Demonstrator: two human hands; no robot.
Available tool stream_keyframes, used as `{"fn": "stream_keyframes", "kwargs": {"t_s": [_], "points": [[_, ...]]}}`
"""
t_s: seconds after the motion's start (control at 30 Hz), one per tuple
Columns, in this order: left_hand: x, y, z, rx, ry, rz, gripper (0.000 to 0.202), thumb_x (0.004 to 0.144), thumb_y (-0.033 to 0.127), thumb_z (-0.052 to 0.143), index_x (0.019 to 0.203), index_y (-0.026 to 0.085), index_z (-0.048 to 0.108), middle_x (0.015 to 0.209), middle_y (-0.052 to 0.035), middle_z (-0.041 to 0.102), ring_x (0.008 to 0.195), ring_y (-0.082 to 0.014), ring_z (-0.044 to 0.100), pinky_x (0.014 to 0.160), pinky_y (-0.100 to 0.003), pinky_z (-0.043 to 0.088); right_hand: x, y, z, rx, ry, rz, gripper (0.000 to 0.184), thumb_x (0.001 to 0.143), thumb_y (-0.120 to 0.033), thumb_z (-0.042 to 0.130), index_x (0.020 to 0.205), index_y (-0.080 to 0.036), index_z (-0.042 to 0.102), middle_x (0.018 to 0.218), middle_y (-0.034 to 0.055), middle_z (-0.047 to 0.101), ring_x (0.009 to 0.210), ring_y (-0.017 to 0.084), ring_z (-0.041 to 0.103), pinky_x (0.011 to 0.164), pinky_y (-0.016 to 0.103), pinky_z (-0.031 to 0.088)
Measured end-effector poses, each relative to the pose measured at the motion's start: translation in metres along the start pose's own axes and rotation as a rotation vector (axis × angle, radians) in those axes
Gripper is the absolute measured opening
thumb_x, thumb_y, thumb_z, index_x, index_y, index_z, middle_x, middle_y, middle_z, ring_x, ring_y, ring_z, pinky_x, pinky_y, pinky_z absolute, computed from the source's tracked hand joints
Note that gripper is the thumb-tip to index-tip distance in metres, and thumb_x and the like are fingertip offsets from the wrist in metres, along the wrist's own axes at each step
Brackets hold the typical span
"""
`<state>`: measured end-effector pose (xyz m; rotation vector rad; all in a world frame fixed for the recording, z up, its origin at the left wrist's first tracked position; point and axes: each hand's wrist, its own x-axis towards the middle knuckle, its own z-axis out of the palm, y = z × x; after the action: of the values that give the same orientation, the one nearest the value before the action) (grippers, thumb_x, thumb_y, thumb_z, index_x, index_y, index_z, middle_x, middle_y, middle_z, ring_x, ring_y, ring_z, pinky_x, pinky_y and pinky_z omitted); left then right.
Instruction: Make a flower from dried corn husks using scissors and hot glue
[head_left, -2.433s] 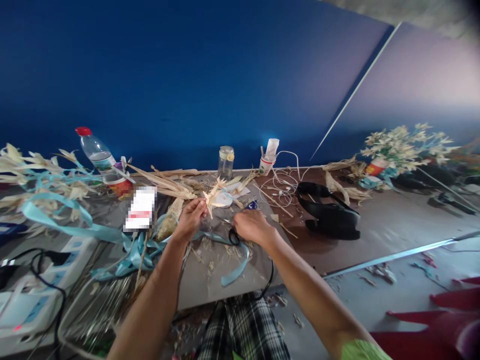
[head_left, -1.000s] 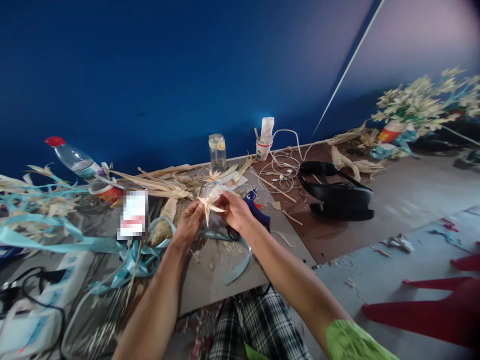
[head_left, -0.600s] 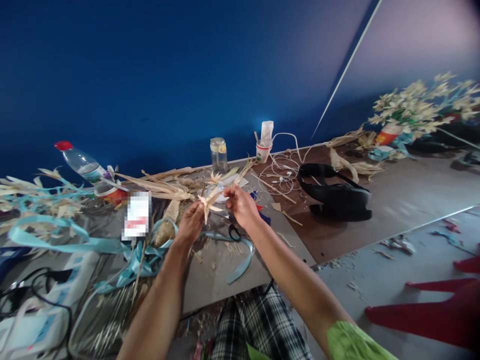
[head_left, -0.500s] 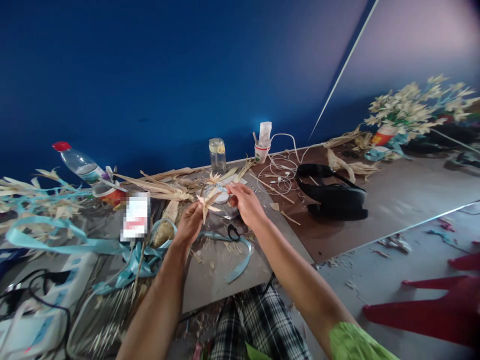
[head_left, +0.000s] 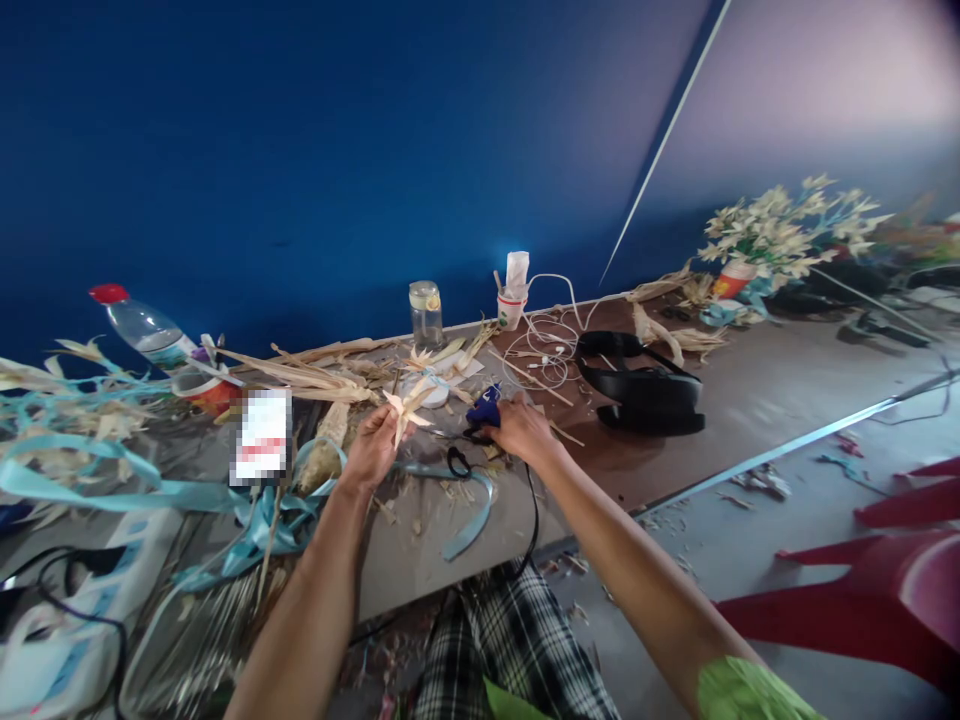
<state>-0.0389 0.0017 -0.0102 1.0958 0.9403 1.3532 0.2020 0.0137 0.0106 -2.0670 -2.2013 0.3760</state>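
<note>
My left hand (head_left: 373,443) pinches a pale corn-husk flower (head_left: 406,415) with pointed petals, held above the table. To its right, my right hand (head_left: 519,428) is closed around a blue glue gun (head_left: 486,407), whose black cord (head_left: 535,515) runs down over the table's front edge. Between the hands lie black-handled scissors (head_left: 459,462), partly covered by scraps. A light blue ribbon (head_left: 476,530) curls on the table in front of them. Another husk flower (head_left: 420,360) rests behind my left hand, beside a round white item (head_left: 435,394).
A glass jar (head_left: 426,312) and a paper cup (head_left: 511,308) stand along the wall. White earphones (head_left: 555,355) and a black headset (head_left: 641,385) lie on the right. At left are a phone (head_left: 260,440), a tilted bottle (head_left: 142,325) and a power strip (head_left: 112,590).
My right hand has left the flower's side, moved down and right, and taken hold of the blue glue gun. My left hand keeps the flower. The view has shifted slightly right.
</note>
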Motion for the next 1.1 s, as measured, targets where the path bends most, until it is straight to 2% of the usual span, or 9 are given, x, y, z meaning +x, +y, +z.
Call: {"fn": "stream_keyframes", "kwargs": {"t_s": [0.2,0.37,0.47,0.53,0.63,0.73,0.8,0.97,1.1], "points": [[-0.003,0.003,0.004,-0.121,-0.025,-0.003,0.039,0.069,0.05,0.072,0.063,0.017,0.05,0.056,0.0035,0.049,0.054,-0.0086,0.043,0.056,-0.025,0.038,0.006,0.003,0.006,0.015,-0.026,-0.04,0.05,0.08,-0.048,0.06,0.114,-0.011,0.059,0.12,0.0202,0.054,0.104,0.028,0.06,0.086,0.034,0.045],[-0.004,0.005,0.004,-0.135,-0.031,-0.001,0.041,0.067,0.05,0.073,0.062,0.017,0.049,0.056,0.0038,0.049,0.053,-0.0084,0.043,0.057,-0.026,0.038,0.016,0.008,0.009,0.077,-0.018,-0.096,0.036,0.083,-0.036,0.057,0.107,-0.009,0.062,0.111,0.0188,0.059,0.103,0.027,0.059,0.088,0.033,0.044],[-0.004,0.006,0.005,-0.138,-0.019,-0.004,0.042,0.065,0.051,0.074,0.061,0.018,0.048,0.055,0.0039,0.048,0.053,-0.009,0.043,0.057,-0.026,0.039,0.02,0.012,0.01,0.202,0.05,-0.08,0.027,0.082,-0.03,0.056,0.098,-0.011,0.064,0.103,0.0165,0.062,0.099,0.026,0.059,0.086,0.032,0.043],[-0.004,0.007,0.007,-0.152,-0.015,-0.001,0.043,0.064,0.051,0.075,0.06,0.018,0.048,0.054,0.0041,0.046,0.053,-0.0089,0.042,0.059,-0.027,0.04,0.019,0.016,0.007,0.41,0.118,-0.039,0.022,0.082,-0.031,0.054,0.092,-0.014,0.064,0.092,0.012,0.063,0.088,0.023,0.06,0.079,0.032,0.044],[-0.004,0.008,0.009,-0.156,-0.002,0.0,0.043,0.062,0.051,0.076,0.059,0.018,0.048,0.053,0.0041,0.045,0.051,-0.0088,0.04,0.058,-0.027,0.04,0.009,0.02,-0.003,1.002,0.138,-0.052,0.027,0.081,-0.041,0.051,0.09,-0.018,0.062,0.072,0.0029,0.059,0.067,0.017,0.056,0.064,0.029,0.043],[-0.004,0.008,0.009,-0.151,0.01,0.011,0.04,0.063,0.05,0.076,0.061,0.018,0.051,0.054,0.0043,0.045,0.052,-0.0088,0.04,0.059,-0.027,0.041,-0.011,0.019,-0.019,1.544,0.034,-0.201,0.035,0.072,-0.047,0.061,0.094,-0.019,0.063,0.074,0.0015,0.06,0.06,0.013,0.051,0.059,0.027,0.041],[-0.003,0.008,0.008,-0.158,-0.003,0.023,0.04,0.065,0.049,0.075,0.061,0.017,0.051,0.054,0.0042,0.045,0.054,-0.0088,0.042,0.061,-0.027,0.041,-0.023,0.015,-0.028,1.684,-0.048,-0.266,0.039,0.059,-0.041,0.071,0.092,-0.019,0.065,0.076,0.0017,0.061,0.056,0.011,0.046,0.057,0.027,0.039],[-0.002,0.007,0.004,-0.179,0.001,0.031,0.037,0.068,0.046,0.073,0.06,0.017,0.051,0.054,0.0039,0.046,0.054,-0.0085,0.043,0.064,-0.027,0.043,-0.033,0.003,-0.031,1.605,-0.281,-0.312,0.038,0.055,-0.029,0.076,0.09,-0.016,0.068,0.062,-0.0012,0.058,0.046,0.008,0.039,0.048,0.025,0.03],[0.0,0.004,-0.001,-0.153,0.038,0.032,0.032,0.071,0.043,0.071,0.062,0.019,0.052,0.053,0.0033,0.046,0.053,-0.0099,0.044,0.062,-0.027,0.044,-0.023,-0.003,-0.018,1.533,-0.286,-0.355,0.035,0.059,-0.036,0.077,0.088,-0.016,0.07,0.074,0.0033,0.066,0.056,0.012,0.051,0.054,0.026,0.038]]}}
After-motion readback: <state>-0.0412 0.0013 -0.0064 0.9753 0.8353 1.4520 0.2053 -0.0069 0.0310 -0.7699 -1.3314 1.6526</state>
